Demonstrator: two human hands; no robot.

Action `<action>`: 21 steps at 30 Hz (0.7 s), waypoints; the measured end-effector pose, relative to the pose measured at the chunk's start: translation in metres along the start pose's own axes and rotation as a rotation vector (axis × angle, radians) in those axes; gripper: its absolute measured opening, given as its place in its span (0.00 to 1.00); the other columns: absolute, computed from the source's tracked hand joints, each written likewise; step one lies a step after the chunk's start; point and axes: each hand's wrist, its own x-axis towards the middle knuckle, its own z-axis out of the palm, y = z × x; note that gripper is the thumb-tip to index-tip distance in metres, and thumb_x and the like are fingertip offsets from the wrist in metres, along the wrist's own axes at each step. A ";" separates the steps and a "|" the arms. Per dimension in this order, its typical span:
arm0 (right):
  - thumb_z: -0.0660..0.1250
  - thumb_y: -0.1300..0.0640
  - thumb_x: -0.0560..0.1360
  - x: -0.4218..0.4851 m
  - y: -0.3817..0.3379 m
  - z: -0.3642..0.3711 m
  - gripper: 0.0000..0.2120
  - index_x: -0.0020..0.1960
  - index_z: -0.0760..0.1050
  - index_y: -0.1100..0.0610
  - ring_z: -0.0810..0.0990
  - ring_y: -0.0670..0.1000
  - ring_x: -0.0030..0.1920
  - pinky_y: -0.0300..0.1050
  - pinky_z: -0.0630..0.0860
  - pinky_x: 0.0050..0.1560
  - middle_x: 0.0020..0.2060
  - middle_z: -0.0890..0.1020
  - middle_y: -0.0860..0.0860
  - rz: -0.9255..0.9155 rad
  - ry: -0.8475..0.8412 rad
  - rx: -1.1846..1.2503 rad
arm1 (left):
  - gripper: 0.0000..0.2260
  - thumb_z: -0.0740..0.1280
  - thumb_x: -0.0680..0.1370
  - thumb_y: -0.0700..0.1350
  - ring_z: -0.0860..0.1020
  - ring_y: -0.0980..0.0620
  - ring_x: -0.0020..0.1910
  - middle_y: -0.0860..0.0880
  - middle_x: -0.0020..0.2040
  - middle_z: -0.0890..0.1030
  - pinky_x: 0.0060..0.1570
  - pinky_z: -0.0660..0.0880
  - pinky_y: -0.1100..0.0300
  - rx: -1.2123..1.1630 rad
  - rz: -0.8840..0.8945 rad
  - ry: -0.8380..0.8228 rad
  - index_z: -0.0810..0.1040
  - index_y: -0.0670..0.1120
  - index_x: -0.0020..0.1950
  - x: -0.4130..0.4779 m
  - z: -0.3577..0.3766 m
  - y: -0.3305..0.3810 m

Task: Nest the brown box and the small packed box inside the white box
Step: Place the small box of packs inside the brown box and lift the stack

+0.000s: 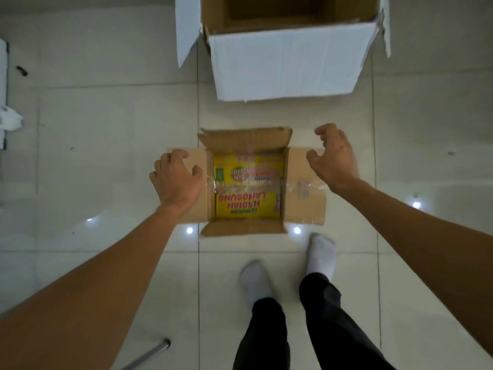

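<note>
Halfway nested: we have the small packed box inside the brown box, and the white box waits.

The yellow small packed box (249, 186) lies in the brown box (305, 198), flaps splayed, on the tiled floor (106, 156). The white box (285, 62) stands open, well apart beyond the brown box. Our left hand (177, 180) hovers over the brown box's left flap, our right hand (333, 156) over its right flap, each grip spread and curled, pinching nothing. We judge lifting the brown box into the white one remains.
</note>
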 end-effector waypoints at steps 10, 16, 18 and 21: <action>0.68 0.58 0.72 -0.050 0.071 0.086 0.23 0.65 0.65 0.55 0.76 0.59 0.56 0.48 0.74 0.49 0.63 0.72 0.58 0.096 -0.191 -0.099 | 0.25 0.69 0.69 0.48 0.70 0.40 0.62 0.42 0.63 0.74 0.60 0.69 0.46 -0.052 -0.252 -0.137 0.69 0.45 0.64 -0.035 0.068 -0.095; 0.69 0.60 0.70 -0.046 0.101 0.111 0.30 0.68 0.61 0.56 0.73 0.61 0.61 0.53 0.75 0.53 0.68 0.66 0.57 0.236 -0.090 -0.095 | 0.35 0.72 0.64 0.53 0.72 0.42 0.60 0.44 0.64 0.72 0.59 0.72 0.47 -0.218 -0.482 -0.130 0.63 0.45 0.67 -0.030 0.094 -0.122; 0.70 0.60 0.70 -0.040 0.108 0.115 0.33 0.70 0.59 0.56 0.73 0.59 0.61 0.53 0.76 0.55 0.69 0.65 0.57 0.318 -0.038 -0.024 | 0.38 0.72 0.62 0.54 0.73 0.43 0.58 0.45 0.63 0.73 0.56 0.73 0.51 -0.298 -0.527 -0.149 0.61 0.46 0.68 -0.024 0.100 -0.126; 0.71 0.58 0.69 -0.029 0.115 0.117 0.36 0.71 0.57 0.55 0.73 0.54 0.52 0.46 0.73 0.45 0.64 0.69 0.55 0.483 -0.016 0.133 | 0.41 0.74 0.62 0.54 0.73 0.47 0.53 0.50 0.57 0.72 0.51 0.71 0.58 -0.437 -0.590 -0.144 0.58 0.47 0.70 -0.016 0.106 -0.127</action>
